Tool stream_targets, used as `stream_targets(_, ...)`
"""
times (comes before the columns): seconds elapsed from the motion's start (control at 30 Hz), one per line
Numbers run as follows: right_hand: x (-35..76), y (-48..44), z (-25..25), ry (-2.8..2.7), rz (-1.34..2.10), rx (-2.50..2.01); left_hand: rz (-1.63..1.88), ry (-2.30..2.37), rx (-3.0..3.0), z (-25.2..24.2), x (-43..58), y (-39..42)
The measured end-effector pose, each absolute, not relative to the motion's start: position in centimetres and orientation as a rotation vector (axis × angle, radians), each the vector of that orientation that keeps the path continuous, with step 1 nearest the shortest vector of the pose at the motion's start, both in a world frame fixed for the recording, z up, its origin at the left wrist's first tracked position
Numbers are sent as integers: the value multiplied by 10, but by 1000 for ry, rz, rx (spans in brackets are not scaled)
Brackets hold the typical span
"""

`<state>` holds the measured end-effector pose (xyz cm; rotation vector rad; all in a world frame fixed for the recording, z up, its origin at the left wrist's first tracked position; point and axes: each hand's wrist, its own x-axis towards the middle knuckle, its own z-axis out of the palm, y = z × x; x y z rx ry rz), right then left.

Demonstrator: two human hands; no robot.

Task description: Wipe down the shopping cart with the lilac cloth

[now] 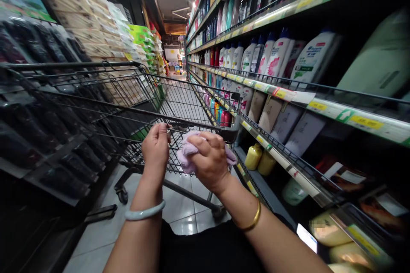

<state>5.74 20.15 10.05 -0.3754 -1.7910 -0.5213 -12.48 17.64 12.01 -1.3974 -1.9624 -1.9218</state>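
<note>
A black wire shopping cart stands in the aisle right in front of me. My right hand is closed on a crumpled pale purple cloth and presses it against the cart's handle bar. My left hand is closed in a pinch at the same bar, just left of the cloth; what it grips, if anything beyond the bar, I cannot make out. A pale green bangle sits on my left wrist and a gold bangle on my right.
Shelves on the right hold shampoo bottles, boxes and yellow bottles. On the left are racks of dark packaged goods with cartons above. The tiled aisle floor runs ahead under the cart.
</note>
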Motion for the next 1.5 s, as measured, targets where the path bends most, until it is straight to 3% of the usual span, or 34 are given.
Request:
stream_targets(0.2,52,203,94,-1952,-589,-325,-2013,-1770,-1217,131,-115,165)
stream_targets(0.37,56,200,93,-1979,-532,-401,-1941,-1720,-1523,146,-97,151)
stream_targets(0.7,67,203,87,-2359,-416,-501,-1485,-1973,-1918,147,-76,160)
stream_targets(1.2,58,201,58,-2174,-417,-508,-1523,-1968,-1907,146,-72,165)
stream_targets(1.5,32,201,29,-2635,-261,-447,-1495,-1967,-1911,149,-73,162)
